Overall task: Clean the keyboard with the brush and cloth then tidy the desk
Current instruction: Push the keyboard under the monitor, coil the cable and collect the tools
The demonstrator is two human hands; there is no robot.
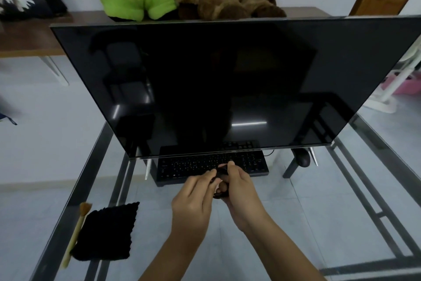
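Two tools wait at the left of the desk (284,201) while our hands work on something else. The keyboard (211,165) lies flat under the bottom edge of the monitor (227,80), and it looks a stiff, light slab; if we shift it, we judge the short ends the place to take it, not the keys.

Just in front of it our hands meet. Our left hand (193,203) has thumb and forefinger pinched on a dark cable (220,180), and our right hand (239,192) curls round the same bundle, fingers closed over what looks like a coil. Whose cable it is we cannot tell. It looks limp and springy, so a loose coil will want to unwind unless we keep it pinched where the turns cross.

Out to the left lies the cloth (107,233), black, flat and untouched. It looks soft and thick, easy to gather from any edge, and it should grip dust without scratching. Touching its left edge lies the brush (77,230), pale slim handle towards us, tawny bristles pointing away. It looks very light; we would take it by the handle, well back from the bristles, which look soft.

The desk is glass on a metal frame, so things may slide, and we set them down gently. A mouse (301,157) sits to the keyboard's right.
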